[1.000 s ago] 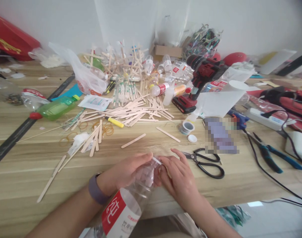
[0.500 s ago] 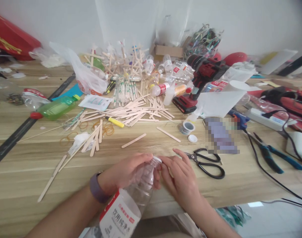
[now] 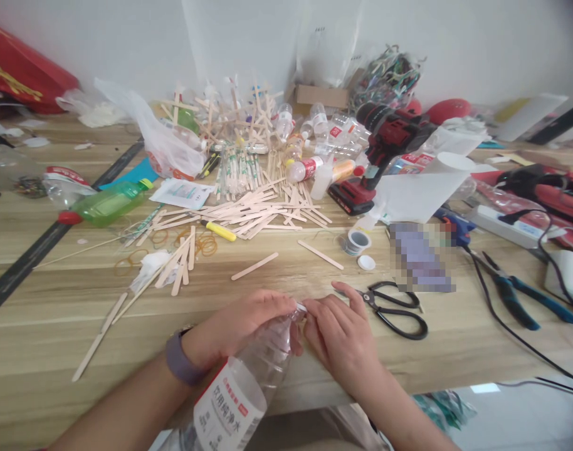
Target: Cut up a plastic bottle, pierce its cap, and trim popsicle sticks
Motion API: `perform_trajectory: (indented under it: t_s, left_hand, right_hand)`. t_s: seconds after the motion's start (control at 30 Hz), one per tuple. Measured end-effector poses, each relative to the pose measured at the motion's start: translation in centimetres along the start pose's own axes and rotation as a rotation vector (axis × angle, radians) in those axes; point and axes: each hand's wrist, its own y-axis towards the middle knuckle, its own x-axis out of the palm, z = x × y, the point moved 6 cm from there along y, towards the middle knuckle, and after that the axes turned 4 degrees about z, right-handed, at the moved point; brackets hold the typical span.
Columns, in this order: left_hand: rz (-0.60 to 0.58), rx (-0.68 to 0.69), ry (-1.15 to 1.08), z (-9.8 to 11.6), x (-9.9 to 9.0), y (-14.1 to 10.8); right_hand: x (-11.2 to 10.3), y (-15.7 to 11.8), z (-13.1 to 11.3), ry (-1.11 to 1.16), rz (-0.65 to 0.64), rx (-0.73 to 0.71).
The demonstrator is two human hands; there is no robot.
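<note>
A clear plastic water bottle (image 3: 230,401) with a white and red label lies tilted over the table's front edge, its mouth pointing up and away from me. My left hand (image 3: 251,319) is wrapped round its neck, thumb along the top. At the mouth sits a small white bottle cap (image 3: 301,307), mostly covered by fingers. My right hand (image 3: 340,326) pinches the cap with thumb and bent fingers, the index or another finger raised. Just right of that hand lie black-handled scissors (image 3: 394,311), their blades partly hidden behind it.
Beyond my hands lie loose wooden sticks (image 3: 253,266) and a big stick pile (image 3: 262,210). A yellow-handled tool (image 3: 220,231), an open small tub (image 3: 358,241) and a red cordless drill (image 3: 380,147) stand or lie further back. Pliers (image 3: 526,294) and a black cable (image 3: 503,326) are at right.
The bottle's mouth has dipped slightly and the bottle has turned a little, showing less of the label's red part. My right fingers have closed further over the cap.
</note>
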Motion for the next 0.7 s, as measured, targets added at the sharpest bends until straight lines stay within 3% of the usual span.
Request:
perform_trajectory:
  t_s: [0.1, 0.27, 0.47, 0.7]
  left_hand:
    - [-0.011, -0.066, -0.012, -0.2, 0.2, 0.0]
    - [-0.056, -0.008, 0.036, 1.4, 0.6, -0.5]
    - [-0.096, -0.051, -0.053, 0.4, 0.6, -0.4]
    - [-0.066, 0.015, 0.102, 1.3, 0.7, -0.6]
  right_hand:
    - [0.0, 0.1, 0.0, 0.013, -0.001, -0.010]
    - [-0.3, 0.3, 0.2, 0.142, 0.019, 0.012]
    - [-0.6, 0.3, 0.2, 0.196, 0.032, 0.020]
    - [-0.8, 0.5, 0.3, 0.179, 0.040, 0.024]
